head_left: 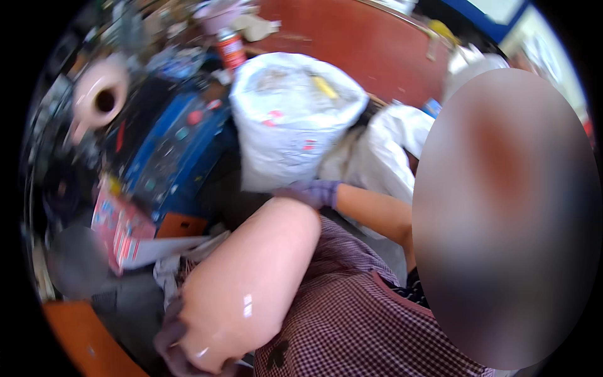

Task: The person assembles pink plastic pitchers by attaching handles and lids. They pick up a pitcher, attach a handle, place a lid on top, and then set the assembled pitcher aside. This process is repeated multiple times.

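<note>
A large glossy pink rounded piece, smooth like moulded plastic or ceramic, lies slanted across my lap; its exact kind is unclear. My left hand, in a dark purplish glove, curls round its lower end. At the upper end my right hand, in a purple glove, is closed against it, the fingertips partly hidden and blurred. Beneath the piece spreads my checked apron. Farther left sits a second glossy pink piece with a dark round hole.
Beyond my hands stands a filled white woven sack, with another white sack to its right. Blue trays, a red spray can and mixed clutter crowd the left. An orange board lies lower left. A blurred patch hides the right side.
</note>
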Tool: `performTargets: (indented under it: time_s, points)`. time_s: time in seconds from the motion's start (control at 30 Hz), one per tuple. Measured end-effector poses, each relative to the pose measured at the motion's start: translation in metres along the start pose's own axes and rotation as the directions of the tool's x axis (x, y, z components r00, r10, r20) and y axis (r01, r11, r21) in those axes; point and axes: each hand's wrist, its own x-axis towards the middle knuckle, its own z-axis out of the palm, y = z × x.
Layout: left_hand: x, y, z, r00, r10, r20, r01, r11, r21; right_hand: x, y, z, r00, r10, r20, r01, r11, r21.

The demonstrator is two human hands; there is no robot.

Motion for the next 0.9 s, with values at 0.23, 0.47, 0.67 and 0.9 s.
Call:
performTargets:
  time_s: [0.23, 0.47, 0.67, 0.9]
  points:
    - [0.03, -0.064, -0.015, 0.95, -0.312, -0.027, 0.313, 0.947, 0.077, -0.049, -0.004, 0.048, 0.812, -0.021, -0.583, 0.182, 0.958, 0.22]
    - [0.053, 0.058, 0.049, 0.917, 0.262, 0.301, -0.25, 0.965, -0.081, -0.111, 0.002, 0.001, 0.852, 0.285, -0.44, -0.28, 0.957, 0.078]
    - [0.076, 0.01, 0.006, 0.984, -0.169, 0.061, 0.16, 0.978, 0.131, -0.205, 0.075, -0.107, 0.721, -0.068, -0.69, -0.584, 0.477, -0.657]
    - [0.088, -0.012, 0.046, 0.796, 0.074, 0.601, 0.056, 0.979, -0.195, -0.14, 0.096, -0.125, 0.645, -0.011, -0.764, -0.466, 0.787, -0.405]
